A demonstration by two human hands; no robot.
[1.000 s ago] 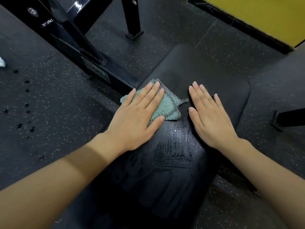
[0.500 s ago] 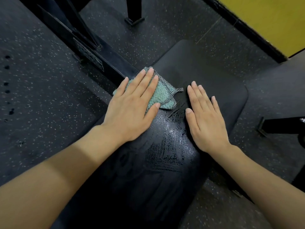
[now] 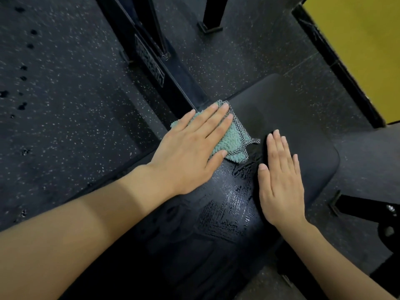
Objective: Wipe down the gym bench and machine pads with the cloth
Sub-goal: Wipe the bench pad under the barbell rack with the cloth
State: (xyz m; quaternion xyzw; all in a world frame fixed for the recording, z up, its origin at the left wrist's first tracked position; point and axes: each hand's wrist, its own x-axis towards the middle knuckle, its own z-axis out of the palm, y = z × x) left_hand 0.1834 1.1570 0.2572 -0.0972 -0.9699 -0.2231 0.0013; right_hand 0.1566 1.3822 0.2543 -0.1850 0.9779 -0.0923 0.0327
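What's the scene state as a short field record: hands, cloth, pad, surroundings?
left hand: flat, fingers straight, pressing on the cloth
right hand: flat on the bench pad, right of the cloth, not touching it
cloth: teal, crumpled, checked edge, at the pad's left edge
bench pad: black; wet streaks between and below the hands, far end looks dry
surroundings: speckled rubber floor, black machine frame beyond the cloth, yellow wall top right

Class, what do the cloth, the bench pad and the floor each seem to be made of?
Cloth: likely microfibre terry, teal nubby pile, checked edge.
Bench pad: probably vinyl upholstery, smooth, glossy where wet.
Floor: apparently rubber matting, matt black, pale flecks.
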